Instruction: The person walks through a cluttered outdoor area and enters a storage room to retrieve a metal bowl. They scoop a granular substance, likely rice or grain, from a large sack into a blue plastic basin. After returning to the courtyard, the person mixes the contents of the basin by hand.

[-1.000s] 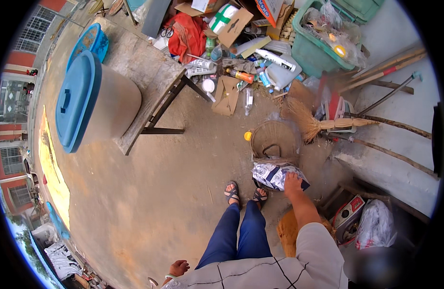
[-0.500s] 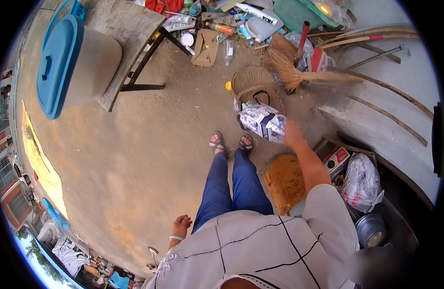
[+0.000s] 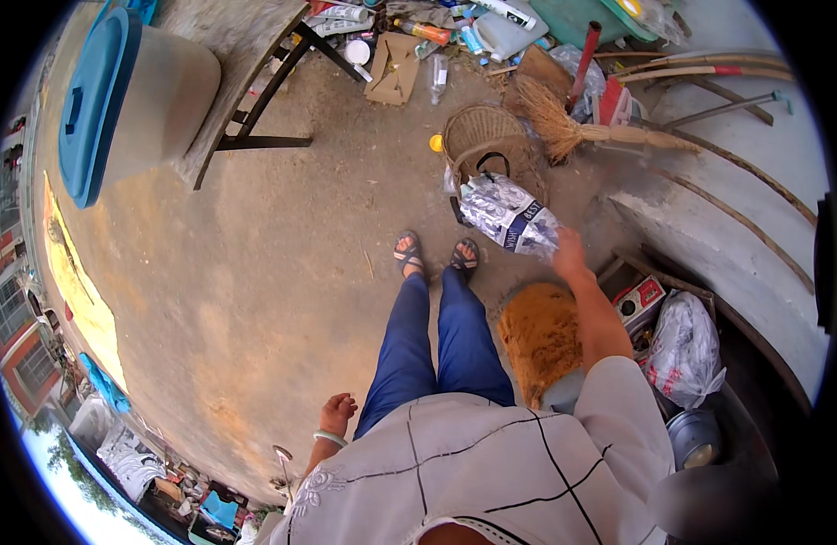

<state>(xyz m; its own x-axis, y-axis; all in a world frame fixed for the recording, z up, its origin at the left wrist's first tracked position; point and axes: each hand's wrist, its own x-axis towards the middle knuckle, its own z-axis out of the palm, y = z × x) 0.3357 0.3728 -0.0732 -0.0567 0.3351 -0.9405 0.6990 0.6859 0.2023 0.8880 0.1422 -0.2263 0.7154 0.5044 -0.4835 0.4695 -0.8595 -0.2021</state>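
My right hand point(image 3: 568, 252) is closed around one end of a white-and-dark-blue patterned carrier bag point(image 3: 507, 216). The bag hangs tilted in front of my feet. Its other end, with black handles, lies over the near part of a round wicker basket point(image 3: 480, 127) on the ground. What the bag contains is hidden, and I cannot tell whether it touches the basket. My left hand point(image 3: 337, 413), with a pale bangle at the wrist, hangs beside my left thigh. Its fingers are loosely curled and nothing shows in them.
A straw broom point(image 3: 564, 132) lies beyond the basket to the right. An orange-brown padded seat point(image 3: 541, 341) stands by my right leg, near a tied plastic bag point(image 3: 683, 350). At far left, a blue-lidded bin point(image 3: 164, 100) rests on a wooden table point(image 3: 246, 54). Bottles and a flattened cardboard box point(image 3: 394, 71) lie ahead.
My right hand has moved slightly right, drawing its end of the carrier bag farther from the basket. The whole view has shifted a little. My left hand still hangs at my side.
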